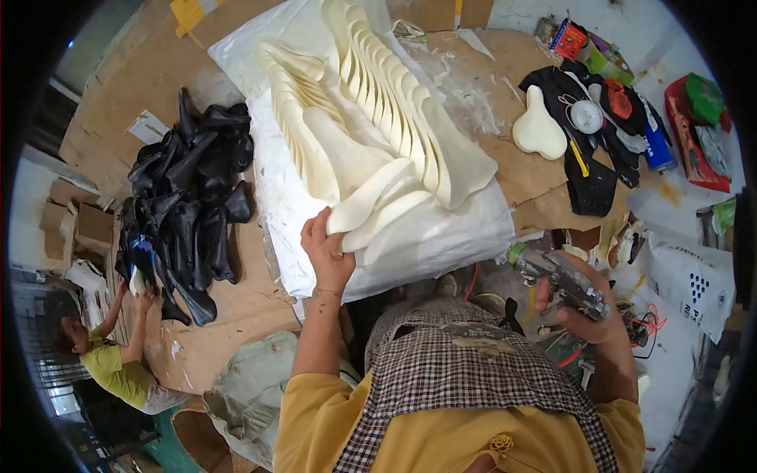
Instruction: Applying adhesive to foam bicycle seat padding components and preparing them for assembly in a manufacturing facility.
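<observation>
Fingers (pixel 316 226) of the left hand (pixel 327 262) are pinching the narrow tip of a cream pad (pixel 369 194), the thumb resting close to a second pad just below it. This pad is lying near the middle of the frame, at the front of two rows of overlapping pads (pixel 410 130) that are running toward the upper edge over a white-covered block (pixel 441 248). At right of centre, the right hand (pixel 587 303) is wrapping its fingers around a metal spray gun (pixel 564 281) — its green-ringed end is pointing left, near the block's corner; whether a finger is pressing the trigger, I cannot tell.

Black saddle-shaped pieces (pixel 189 205) are lying heaped at left on the brown tabletop (pixel 98 130). At upper right, a single cream saddle shape (pixel 540 130) is resting beside dark cloth, a yellow-handled tool (pixel 579 158) and a blue can (pixel 657 147). At lower left, a co-worker (pixel 118 364) in a yellow-green shirt is reaching toward the heap — both hands are meeting near a small pale piece (pixel 137 281).
</observation>
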`<state>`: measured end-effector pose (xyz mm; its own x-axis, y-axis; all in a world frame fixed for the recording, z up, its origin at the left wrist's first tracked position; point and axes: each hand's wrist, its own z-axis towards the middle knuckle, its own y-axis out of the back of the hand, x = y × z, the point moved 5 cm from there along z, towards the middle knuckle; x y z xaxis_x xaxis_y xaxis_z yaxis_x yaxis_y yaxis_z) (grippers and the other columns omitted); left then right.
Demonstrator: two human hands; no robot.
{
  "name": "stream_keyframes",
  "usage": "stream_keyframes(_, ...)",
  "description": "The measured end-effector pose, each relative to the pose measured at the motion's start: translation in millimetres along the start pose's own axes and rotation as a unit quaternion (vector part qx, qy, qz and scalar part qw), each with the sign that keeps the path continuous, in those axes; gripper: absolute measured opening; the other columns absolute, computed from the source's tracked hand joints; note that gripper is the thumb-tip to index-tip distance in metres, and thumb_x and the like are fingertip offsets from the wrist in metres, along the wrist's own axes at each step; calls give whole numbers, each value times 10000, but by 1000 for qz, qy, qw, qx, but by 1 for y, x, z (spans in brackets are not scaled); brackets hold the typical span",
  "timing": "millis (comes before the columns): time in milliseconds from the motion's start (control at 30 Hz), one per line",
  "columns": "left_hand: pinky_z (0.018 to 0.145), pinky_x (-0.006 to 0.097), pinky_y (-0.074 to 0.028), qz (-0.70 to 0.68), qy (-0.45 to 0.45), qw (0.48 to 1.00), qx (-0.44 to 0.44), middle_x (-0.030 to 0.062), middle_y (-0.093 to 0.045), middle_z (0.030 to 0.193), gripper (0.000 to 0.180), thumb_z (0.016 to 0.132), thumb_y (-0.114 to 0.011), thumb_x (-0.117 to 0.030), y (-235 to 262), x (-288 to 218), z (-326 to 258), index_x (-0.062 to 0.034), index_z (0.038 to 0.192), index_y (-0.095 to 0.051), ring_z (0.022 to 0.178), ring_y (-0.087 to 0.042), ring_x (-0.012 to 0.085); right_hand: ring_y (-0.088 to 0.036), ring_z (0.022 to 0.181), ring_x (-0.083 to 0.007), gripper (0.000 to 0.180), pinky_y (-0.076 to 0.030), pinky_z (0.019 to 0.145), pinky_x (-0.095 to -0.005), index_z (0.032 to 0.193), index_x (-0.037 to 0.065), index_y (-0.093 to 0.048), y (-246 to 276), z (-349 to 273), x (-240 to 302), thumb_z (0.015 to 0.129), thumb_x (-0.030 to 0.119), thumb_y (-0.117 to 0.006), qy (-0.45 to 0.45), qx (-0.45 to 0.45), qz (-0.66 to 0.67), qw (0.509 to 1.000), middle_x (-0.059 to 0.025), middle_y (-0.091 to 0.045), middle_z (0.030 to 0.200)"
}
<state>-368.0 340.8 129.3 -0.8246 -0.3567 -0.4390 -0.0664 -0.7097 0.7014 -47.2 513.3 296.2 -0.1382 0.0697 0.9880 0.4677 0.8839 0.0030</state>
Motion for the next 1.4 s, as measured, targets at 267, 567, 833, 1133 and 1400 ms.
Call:
stream_keyframes(267, 976, 379, -338, -95, 113, 989, -17, 154, -531, 1190, 365, 561, -551, 43, 33, 52, 3, -100, 865, -695, 1096, -455, 318, -579, 829, -131, 688, -494, 767, -287, 1330, -3, -354, 3, 5, 0, 753, 153, -695, 12, 13, -10, 1000, -76, -596, 955)
stream_keyframes(567, 729, 346, -488, -446, 614, 647, -66, 87, -612, 843, 288, 644, -503, -47, 125, 273, -198, 12, 903, -614, 793, -581, 241, -563, 847, -123, 686, -476, 780, -265, 1341, -11, -333, -16, 24, -3, 763, 112, -681, 36, 94, -12, 995, -75, -587, 974)
stream_keyframes(833, 770, 439, -512, -619, 555, 537, -142, 163, -624, 965, 333, 746, -450, -114, 56, 142, -143, 35, 1017, -573, 879, -603, 306, -544, 820, -89, 594, -458, 751, -241, 1312, 19, -396, -62, 65, 7, 779, 71, -653, 9, 216, -72, 974, -62, -587, 957)
stream_keyframes(1133, 820, 451, -496, -758, 472, 439, -104, 162, -596, 1063, 370, 811, -427, -139, 16, 170, -169, -5, 1139, -534, 933, -581, 297, -534, 768, -70, 514, -443, 702, -220, 1263, 2, -441, -67, 78, 12, 797, 99, -632, -40, 136, -66, 988, -36, -605, 860)
stream_keyframes(1400, 830, 371, -475, -514, 539, 658, -110, 132, -505, 1164, 700, 631, -596, 104, 24, 171, -152, -82, 1263, -361, 974, -554, 262, -539, 786, -78, 607, -453, 711, -232, 1281, 14, -427, -37, 59, 12, 746, 119, -695, -23, 78, -102, 991, -13, -595, 883)
